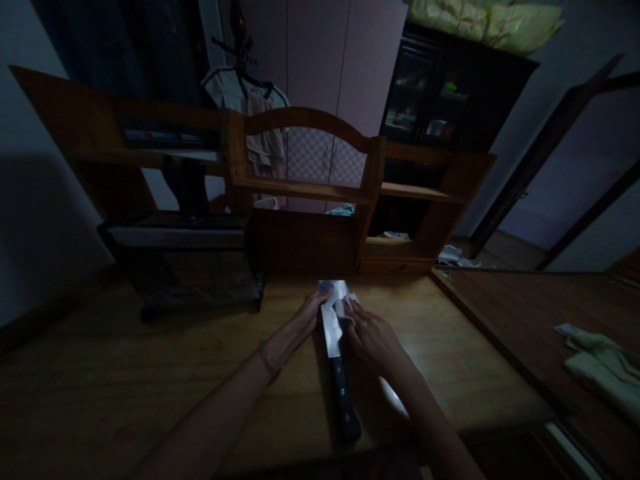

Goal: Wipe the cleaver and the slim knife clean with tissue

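A cleaver (331, 339) with a broad metal blade and a black riveted handle lies over the wooden desk, its handle toward me. My left hand (309, 313) grips the far part of the blade at its left edge, thumb on top. In my right hand (373, 337) is a crumpled white tissue (344, 307), pressed against the blade's right side near the far end. The fingers of the left hand under the blade are hidden. A white object (395, 398) shows partly beneath my right forearm; its kind is unclear.
On the desk (200, 380), a dark boxy appliance (185, 260) stands at the back left. A wooden shelf unit (305, 193) rises along the far edge. Right of the desk is a lower brown surface with a greenish cloth (605, 367).
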Motion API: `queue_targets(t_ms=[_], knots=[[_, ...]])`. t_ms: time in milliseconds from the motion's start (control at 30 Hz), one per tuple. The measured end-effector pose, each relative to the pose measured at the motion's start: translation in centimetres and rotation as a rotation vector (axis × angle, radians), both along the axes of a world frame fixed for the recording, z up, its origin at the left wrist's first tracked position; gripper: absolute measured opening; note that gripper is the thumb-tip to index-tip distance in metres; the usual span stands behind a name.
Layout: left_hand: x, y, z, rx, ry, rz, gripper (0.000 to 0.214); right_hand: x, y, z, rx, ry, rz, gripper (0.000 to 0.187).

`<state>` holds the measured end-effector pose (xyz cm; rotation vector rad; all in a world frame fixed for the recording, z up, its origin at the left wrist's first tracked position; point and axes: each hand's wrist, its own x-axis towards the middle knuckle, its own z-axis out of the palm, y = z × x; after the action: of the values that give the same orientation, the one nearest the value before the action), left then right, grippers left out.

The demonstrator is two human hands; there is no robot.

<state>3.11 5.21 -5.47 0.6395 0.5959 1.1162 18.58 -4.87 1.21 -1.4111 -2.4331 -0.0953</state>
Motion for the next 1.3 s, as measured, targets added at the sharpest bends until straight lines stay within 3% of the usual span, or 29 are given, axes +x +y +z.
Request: queue_targets(t_ms=[133,400,533,700,967,1300], knots=[[-0.1,-0.4,0.4,0.001,-0.024,0.010,0.012,-0.2,-0.7,-0.3,0.009,-0.012,-0.005,0.048],[-0.3,-1.1,1.5,-0.098,0.022,0.111,0.012,-0.1,-7.2,-0.6,-0.004,-0.053,-0.034,0.052],[-0.3,-1.3,1.8,-0.086,0.038,0.118,0.016,1.1,-9.1,-1.1,-0.034,-0.060,-0.021,0.055],[-0.3,-1.3,1.7,-0.065,0.030,0.078,0.017,1.9,-8.9,-1.0,-0.037,-0.008,0.011,0.052],[-0.1,-1.2,1.6,-0.037,0.046,0.137,0.013,1.9,-8.5,-0.7,-0.074,0.017,0.003,0.049],[-0.4,-1.1,1.3,0.017,0.071,0.073,0.022,2.2,-8.2,-1.1,-0.146,0.185,-0.002,0.047]])
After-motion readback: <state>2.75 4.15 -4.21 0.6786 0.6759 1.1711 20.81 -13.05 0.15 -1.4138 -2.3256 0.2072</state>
